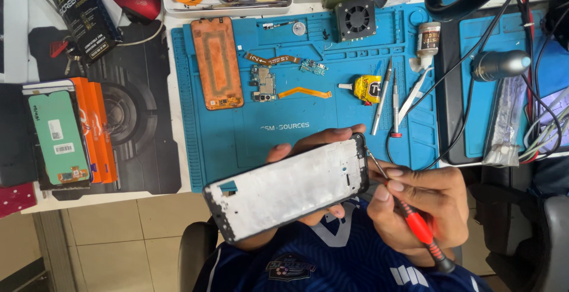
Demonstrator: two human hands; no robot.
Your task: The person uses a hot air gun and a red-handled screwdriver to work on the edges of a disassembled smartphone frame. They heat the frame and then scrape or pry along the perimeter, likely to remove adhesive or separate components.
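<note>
Fingers of the left hand (314, 144) wrap from behind a bare phone frame (287, 188) held tilted over the near edge of the blue mat (237, 138), while the right hand (418, 200) pinches a red-handled screwdriver (415, 224), its tip touching the frame's right corner.

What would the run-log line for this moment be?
left hand: holds phone frame | right hand: red screwdriver, tip at frame corner | below: blue mat

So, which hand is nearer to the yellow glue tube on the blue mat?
Right. The right hand with the red screwdriver is just below the glue tube; the left hand, under the phone frame, is further left.
</note>
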